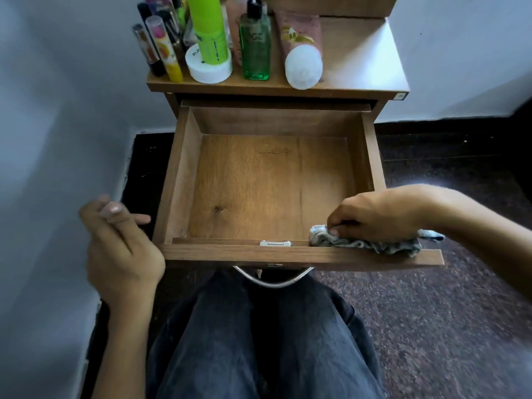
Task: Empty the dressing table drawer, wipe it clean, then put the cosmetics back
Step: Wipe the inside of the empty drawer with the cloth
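The drawer [267, 182] stands pulled out between the two hands, its wooden floor bare. The right hand [374, 214] reaches over the drawer's near right corner, fingers curled down and pinching a crumpled cloth [368, 243]. The cloth lies bunched under that hand, draped over the drawer's front edge, one end trailing out past the wrist on the right. The left hand [121, 243] hangs just outside the drawer's near left corner, not touching the wood; its fingers are loosely bent and hold nothing, with one fingertip pointing toward the drawer's side wall.

Beyond both hands, past the far end of the drawer, the cosmetics stand on the tabletop [359, 53]: a bundle of slim tubes [161, 50] on the left, a tall lime bottle [208, 30] behind a white jar [208, 67], a green bottle [255, 44] in the middle, and a pink tube [302, 50] standing on its white cap. Below the hands, a metal handle [272, 279] curves under the drawer front, above the person's knees [259, 341].
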A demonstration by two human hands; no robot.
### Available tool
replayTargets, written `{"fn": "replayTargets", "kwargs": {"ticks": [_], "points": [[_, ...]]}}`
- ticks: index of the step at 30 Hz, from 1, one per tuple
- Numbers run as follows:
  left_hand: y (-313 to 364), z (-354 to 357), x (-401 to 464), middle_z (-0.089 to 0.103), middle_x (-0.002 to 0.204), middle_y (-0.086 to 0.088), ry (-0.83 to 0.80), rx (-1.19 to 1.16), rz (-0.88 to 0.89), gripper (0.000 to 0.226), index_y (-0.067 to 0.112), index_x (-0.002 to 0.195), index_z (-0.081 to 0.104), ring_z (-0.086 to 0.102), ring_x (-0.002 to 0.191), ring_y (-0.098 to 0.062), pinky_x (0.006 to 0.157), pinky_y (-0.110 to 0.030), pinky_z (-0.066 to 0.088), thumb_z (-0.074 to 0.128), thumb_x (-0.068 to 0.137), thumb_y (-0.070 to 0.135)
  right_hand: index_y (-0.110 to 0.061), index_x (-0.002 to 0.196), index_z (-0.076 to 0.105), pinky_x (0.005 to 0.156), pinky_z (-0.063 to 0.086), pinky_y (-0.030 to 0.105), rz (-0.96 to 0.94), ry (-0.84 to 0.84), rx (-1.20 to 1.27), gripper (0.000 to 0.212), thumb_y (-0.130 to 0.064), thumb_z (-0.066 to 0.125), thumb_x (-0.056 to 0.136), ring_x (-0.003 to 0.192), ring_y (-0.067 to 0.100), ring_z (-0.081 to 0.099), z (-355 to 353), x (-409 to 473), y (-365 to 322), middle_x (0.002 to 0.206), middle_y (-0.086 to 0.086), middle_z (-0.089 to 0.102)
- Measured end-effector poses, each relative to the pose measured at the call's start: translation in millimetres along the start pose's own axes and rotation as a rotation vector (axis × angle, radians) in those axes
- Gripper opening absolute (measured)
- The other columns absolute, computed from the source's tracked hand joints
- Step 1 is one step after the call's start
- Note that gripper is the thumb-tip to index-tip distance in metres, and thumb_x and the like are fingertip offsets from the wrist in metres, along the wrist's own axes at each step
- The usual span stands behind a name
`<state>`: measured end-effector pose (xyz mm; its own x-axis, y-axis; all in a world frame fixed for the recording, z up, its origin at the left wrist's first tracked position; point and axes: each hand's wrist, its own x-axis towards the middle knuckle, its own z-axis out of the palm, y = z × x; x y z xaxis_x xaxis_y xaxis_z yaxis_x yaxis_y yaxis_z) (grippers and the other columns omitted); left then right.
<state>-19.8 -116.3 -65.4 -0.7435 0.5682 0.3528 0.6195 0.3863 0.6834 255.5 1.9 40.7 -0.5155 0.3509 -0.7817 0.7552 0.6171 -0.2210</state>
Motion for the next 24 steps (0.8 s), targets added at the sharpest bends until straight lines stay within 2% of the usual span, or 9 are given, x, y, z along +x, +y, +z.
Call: {"fn": "replayTargets", "kwargs": {"ticks": [3, 6, 10, 12, 15, 17, 18, 21, 24], "points": [[13.4, -6.3, -4.2, 0.062, 0.076, 0.013, -0.032, 0.031, -0.016, 0.043, 0.011, 0.117, 0.04, 0.063, 0.079, -0.034, 0.065, -0.031, 0.035, 0.017, 0.099, 0.044, -0.017, 0.093, 0.062, 0.073, 0.042, 0.028, -0.057, 0.068, 0.054, 0.029, -0.026, 0.035, 0.101, 0.078, 0.015, 0.055, -2.1, 12.9, -20.0, 0.086, -0.004, 0.062], [17.7, -7.7, -4.7, 0.069, 0.088, -0.001, -0.04, 0.084, -0.032, 0.039, 0.007, 0.12, 0.04, 0.062, 0.084, -0.036, 0.065, -0.03, 0.031, 0.02, 0.102, 0.035, -0.015, 0.092, 0.064, 0.072, 0.041, 0.028, -0.057, 0.141, 0.146, 0.028, -0.018, 0.037, 0.099, 0.073, 0.015, 0.053, -2.1, 28.7, -36.7, 0.088, 0.0, 0.061], [22.4, -11.9, -4.2, 0.07, 0.091, -0.001, -0.05, 0.096, -0.043, 0.041, 0.008, 0.121, 0.04, 0.06, 0.089, -0.037, 0.065, -0.032, 0.032, 0.019, 0.101, 0.038, -0.022, 0.095, 0.059, 0.075, 0.049, 0.031, 0.062, 0.069, 0.068, 0.022, -0.018, 0.038, 0.098, 0.074, 0.016, 0.056, -3.8, 20.4, -32.7, 0.083, -0.003, 0.058], [23.8, -13.9, -4.0, 0.07, 0.09, -0.001, -0.067, 0.097, -0.063, 0.043, 0.009, 0.122, 0.039, 0.061, 0.09, -0.037, 0.065, -0.033, 0.033, 0.018, 0.101, 0.04, -0.017, 0.104, 0.059, 0.072, 0.05, 0.03, 0.195, 0.002, -0.081, 0.023, -0.019, 0.037, 0.098, 0.069, 0.015, 0.055, -3.9, 6.2, -26.2, 0.076, -0.005, 0.051], [23.7, -14.3, -3.8, 0.07, 0.092, -0.002, -0.078, 0.09, -0.082, 0.043, 0.009, 0.124, 0.039, 0.061, 0.091, -0.037, 0.064, -0.033, 0.033, 0.019, 0.101, 0.04, -0.011, 0.12, 0.058, 0.053, 0.045, 0.014, 0.274, -0.095, -0.236, 0.033, -0.016, 0.034, 0.098, 0.066, 0.011, 0.051, -1.8, -9.6, -22.7, 0.087, -0.004, 0.052], [23.8, -14.7, -3.7, 0.07, 0.092, -0.002, -0.083, 0.09, -0.086, 0.043, 0.01, 0.124, 0.038, 0.061, 0.09, -0.036, 0.064, -0.033, 0.032, 0.019, 0.1, 0.041, -0.011, 0.121, 0.056, 0.055, 0.043, 0.02, 0.295, -0.102, -0.271, 0.032, -0.015, 0.035, 0.098, 0.071, 0.015, 0.051, -1.4, -12.4, -25.1, 0.103, 0.001, 0.059], [24.2, -14.5, -3.4, 0.07, 0.092, -0.002, -0.082, 0.093, -0.084, 0.044, 0.01, 0.124, 0.038, 0.062, 0.089, -0.036, 0.063, -0.033, 0.032, 0.019, 0.1, 0.041, -0.012, 0.116, 0.057, 0.06, 0.043, 0.024, 0.284, -0.086, -0.267, 0.029, -0.014, 0.036, 0.097, 0.075, 0.017, 0.051, -1.3, -11.5, -25.8, 0.107, 0.004, 0.059], [24.1, -14.9, -1.7, 0.07, 0.093, -0.003, -0.097, 0.09, -0.081, 0.047, 0.01, 0.124, 0.039, 0.062, 0.089, -0.035, 0.064, -0.032, 0.032, 0.017, 0.1, 0.044, -0.014, 0.09, 0.058, 0.065, 0.039, 0.027, 0.143, 0.1, -0.059, 0.022, -0.013, 0.038, 0.096, 0.073, 0.018, 0.05, 5.4, -5.3, -27.2, 0.085, 0.001, 0.057], [23.6, -14.9, -2.2, 0.07, 0.092, -0.006, -0.093, 0.099, -0.074, 0.051, 0.009, 0.124, 0.04, 0.062, 0.087, -0.036, 0.064, -0.034, 0.036, 0.016, 0.099, 0.046, -0.017, 0.099, 0.066, 0.072, 0.039, 0.028, 0.068, 0.302, 0.159, 0.029, -0.013, 0.038, 0.098, 0.081, 0.016, 0.052, 16.6, 1.2, -33.2, 0.089, -0.005, 0.059]]}}
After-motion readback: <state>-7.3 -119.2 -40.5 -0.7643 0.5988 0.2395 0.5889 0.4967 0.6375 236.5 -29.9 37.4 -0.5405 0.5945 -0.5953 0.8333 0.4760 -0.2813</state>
